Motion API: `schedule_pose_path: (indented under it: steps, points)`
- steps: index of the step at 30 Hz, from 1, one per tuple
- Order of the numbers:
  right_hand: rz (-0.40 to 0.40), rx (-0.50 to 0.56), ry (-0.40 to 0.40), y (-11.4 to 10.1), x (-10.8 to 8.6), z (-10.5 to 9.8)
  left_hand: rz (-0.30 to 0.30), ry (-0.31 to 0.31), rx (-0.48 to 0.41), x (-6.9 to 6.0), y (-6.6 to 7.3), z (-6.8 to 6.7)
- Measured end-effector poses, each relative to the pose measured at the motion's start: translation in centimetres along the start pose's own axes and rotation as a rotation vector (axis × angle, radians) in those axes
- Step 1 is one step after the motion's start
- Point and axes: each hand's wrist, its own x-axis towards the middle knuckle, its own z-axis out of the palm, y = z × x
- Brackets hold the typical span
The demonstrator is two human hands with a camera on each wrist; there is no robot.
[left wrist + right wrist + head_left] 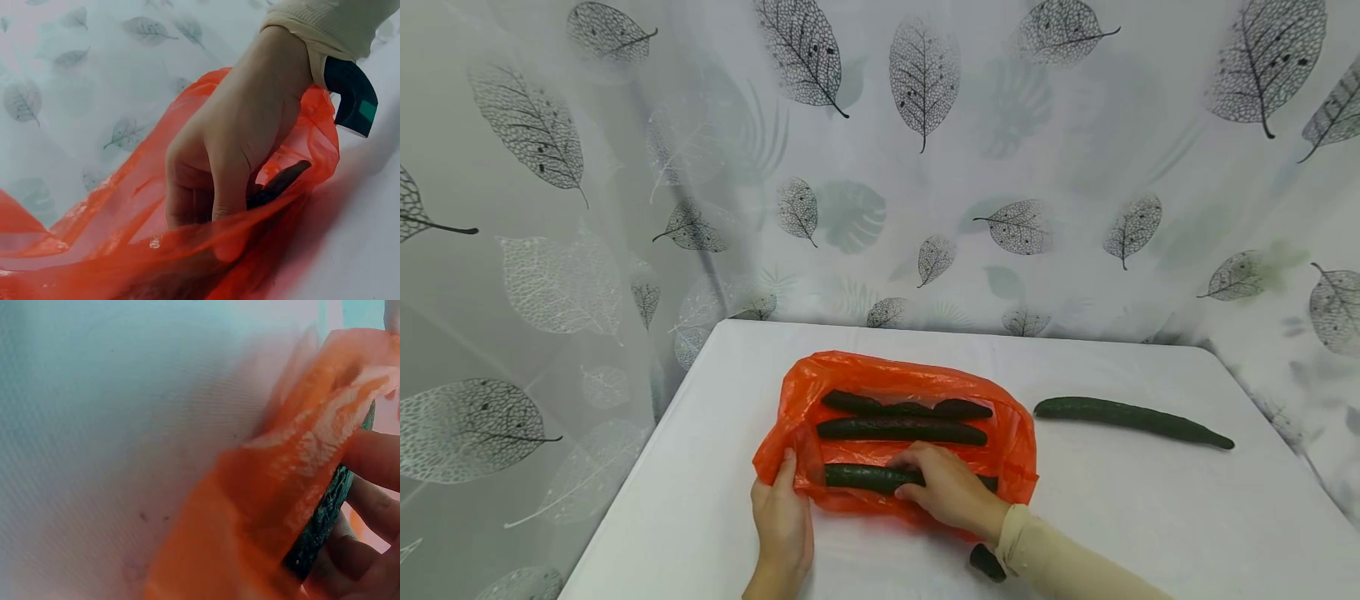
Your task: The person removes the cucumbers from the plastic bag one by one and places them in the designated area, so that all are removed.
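Observation:
An orange-red plastic bag (992, 387) lies open on the table with dark green cucumbers inside. One cucumber (902, 431) lies across its middle, and a dark green one (857, 403) behind is partly covered by the bag's film. My right hand (951, 487) reaches in and grips the front cucumber (863, 477); in the right wrist view its fingers (375, 506) curl round the bumpy cucumber (325, 519). My left hand (782, 521) pinches the bag's left edge, thumb upward. The left wrist view shows the right hand (225, 137) from the side, its fingertips behind the film.
Another cucumber (1131, 419) lies on the white table (1120, 517), right of the bag. A dark device (987, 562) sits at the right wrist. Behind the table hangs a leaf-patterned curtain (865, 167).

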Motion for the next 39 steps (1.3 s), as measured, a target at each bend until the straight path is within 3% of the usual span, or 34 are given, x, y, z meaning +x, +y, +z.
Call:
schedule_pose_path:
  steps: [8,18,31,39]
  points:
    - [-0.022,0.031,0.052,0.0,-0.5,-1.3,0.024,0.006,-0.021,-0.2,0.5,0.1]
    - [0.017,0.085,0.125,-0.1,-1.6,-3.0,0.056,0.001,-0.054,-0.2,0.8,0.1]
    - [0.024,0.108,0.201,0.3,-2.0,-3.8,0.109,0.001,-0.119,-0.4,1.1,0.3]
    - [-0.056,0.221,0.220,-0.1,-2.4,-4.7,0.098,-0.001,-0.136,-0.4,1.1,0.2]
